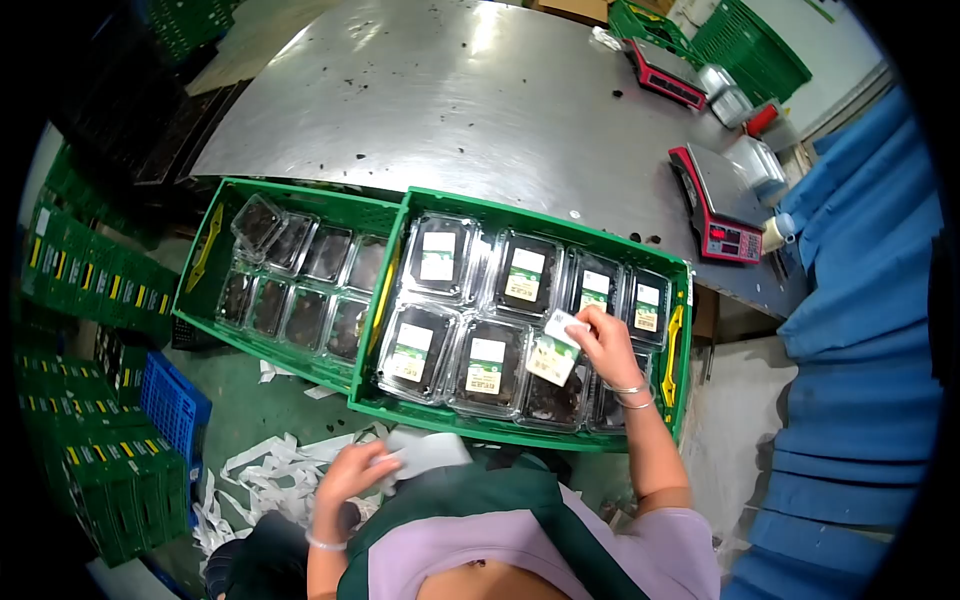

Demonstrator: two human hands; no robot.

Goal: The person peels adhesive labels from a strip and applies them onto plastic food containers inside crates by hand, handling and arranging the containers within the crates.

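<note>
My right hand [603,345] pinches a white and green label [555,350] over a clear box of dark contents [553,402] in the front row of the right green crate [480,428]. Several other boxes in that crate, such as the one at the back left [440,257], carry similar labels. Near my body, left of the crate's front edge, my left hand [352,472] grips a pale sheet [430,453], blurred by motion. The left green crate [270,358] holds several clear boxes [306,318] with no labels visible.
Behind the crates lies a metal table [400,90] with dark crumbs. Two red scales [715,205] stand at its right, beside a blue curtain [840,300]. Stacked green crates [125,490] and a blue crate [170,405] are at left. White strips [265,480] litter the floor.
</note>
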